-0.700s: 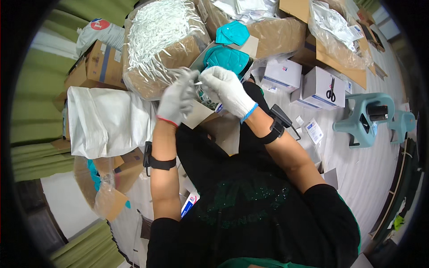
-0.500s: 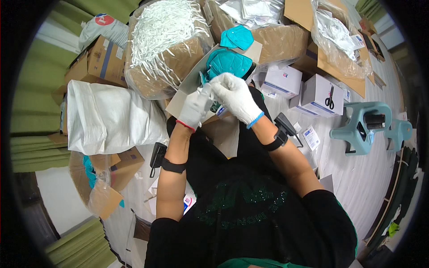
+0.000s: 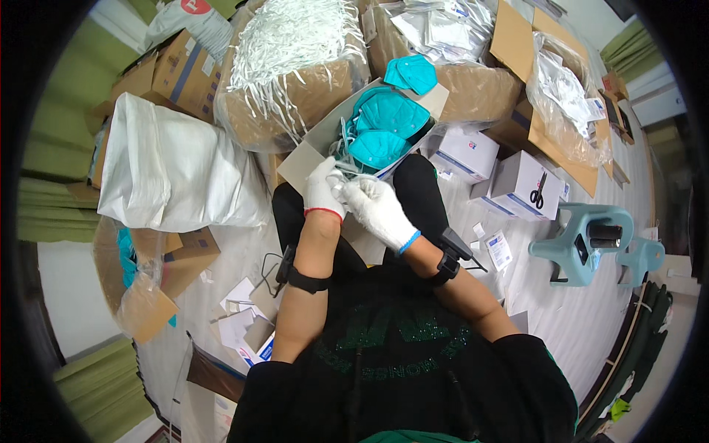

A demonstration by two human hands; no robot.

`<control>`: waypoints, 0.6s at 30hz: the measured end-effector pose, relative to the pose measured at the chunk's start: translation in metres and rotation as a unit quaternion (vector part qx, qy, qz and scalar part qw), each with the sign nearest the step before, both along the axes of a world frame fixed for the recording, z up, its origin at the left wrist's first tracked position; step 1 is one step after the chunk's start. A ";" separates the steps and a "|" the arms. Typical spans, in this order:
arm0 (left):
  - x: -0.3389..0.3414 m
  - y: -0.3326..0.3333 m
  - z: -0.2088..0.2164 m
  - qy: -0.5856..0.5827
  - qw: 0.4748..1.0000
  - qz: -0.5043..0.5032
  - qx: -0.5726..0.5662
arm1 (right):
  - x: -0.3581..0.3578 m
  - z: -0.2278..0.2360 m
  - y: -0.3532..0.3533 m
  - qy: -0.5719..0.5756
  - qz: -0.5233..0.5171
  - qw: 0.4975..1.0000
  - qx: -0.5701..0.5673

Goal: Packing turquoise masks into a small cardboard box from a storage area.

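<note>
My left hand (image 3: 323,190), in a white knit glove with a red cuff, is closed at the near edge of an open white carton (image 3: 299,164). My right hand (image 3: 377,210), gloved in white with a blue cuff, meets it with fingers pinched together. Something small and whitish seems to be between the fingertips, too small to name. Cup-shaped teal face masks (image 3: 384,114) with pale straps fill the carton just beyond my hands. Another folded teal mask (image 3: 411,73) lies on the carton's far flap.
White strips (image 3: 295,37) heap on a wrapped bale beyond. A white sack (image 3: 177,170) stands at left. Black scissors (image 3: 538,190) rest on white boxes (image 3: 521,181) at right, near a teal stool (image 3: 580,244). An open carton (image 3: 587,140) holds plastic-bagged items.
Both hands have drawn back from over the masks to the carton's near edge, so more of the masks shows. The whole view has shifted a little.
</note>
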State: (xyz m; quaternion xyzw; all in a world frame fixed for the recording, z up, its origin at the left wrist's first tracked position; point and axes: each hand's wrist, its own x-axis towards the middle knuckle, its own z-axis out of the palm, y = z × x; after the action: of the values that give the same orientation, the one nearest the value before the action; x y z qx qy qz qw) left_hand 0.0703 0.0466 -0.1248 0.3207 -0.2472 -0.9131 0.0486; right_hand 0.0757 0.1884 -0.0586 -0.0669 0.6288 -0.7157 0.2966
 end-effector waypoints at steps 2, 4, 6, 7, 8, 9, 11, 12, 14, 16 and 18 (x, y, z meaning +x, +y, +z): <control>-0.005 -0.001 0.001 -0.030 0.995 0.050 -0.079 | 0.004 0.016 -0.002 -0.047 0.065 0.994 0.074; -0.012 -0.013 -0.004 -0.027 0.994 0.075 -0.074 | 0.017 -0.005 -0.030 0.002 -0.050 0.996 -0.069; -0.013 -0.045 -0.023 0.013 0.996 0.084 0.019 | 0.020 -0.012 -0.035 -0.044 0.000 0.999 -0.024; -0.012 -0.045 0.001 0.012 0.997 0.079 -0.007 | 0.018 -0.004 -0.039 -0.035 -0.002 0.999 -0.023; -0.012 -0.052 0.003 0.008 0.995 0.104 -0.004 | 0.019 0.002 -0.042 -0.045 0.010 0.999 -0.018; -0.014 -0.062 0.003 0.004 0.992 0.129 0.000 | 0.018 0.007 -0.046 -0.054 0.021 0.998 -0.014; -0.021 -0.074 0.009 0.004 0.986 0.166 -0.003 | 0.016 0.018 -0.054 -0.078 0.025 0.997 -0.013; -0.025 -0.082 0.002 -0.001 0.988 0.156 0.005 | 0.013 0.021 -0.057 -0.098 0.040 0.994 0.005; -0.027 -0.111 -0.033 -0.010 0.989 0.145 0.022 | 0.009 0.027 -0.062 -0.136 0.078 0.987 0.045; -0.005 -0.164 -0.091 0.170 0.979 0.025 0.107 | 0.027 0.028 -0.064 -0.153 0.092 0.984 0.015; 0.001 -0.195 -0.089 0.076 0.991 0.099 0.039 | 0.016 0.026 -0.064 -0.116 0.098 0.988 0.026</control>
State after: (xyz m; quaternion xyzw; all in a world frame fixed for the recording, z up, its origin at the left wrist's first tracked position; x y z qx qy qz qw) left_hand 0.0713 -0.1480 -0.2142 0.2753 -0.1738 -0.9344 0.1447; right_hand 0.0918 0.1239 -0.0328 -0.0366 0.5993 -0.6693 0.4377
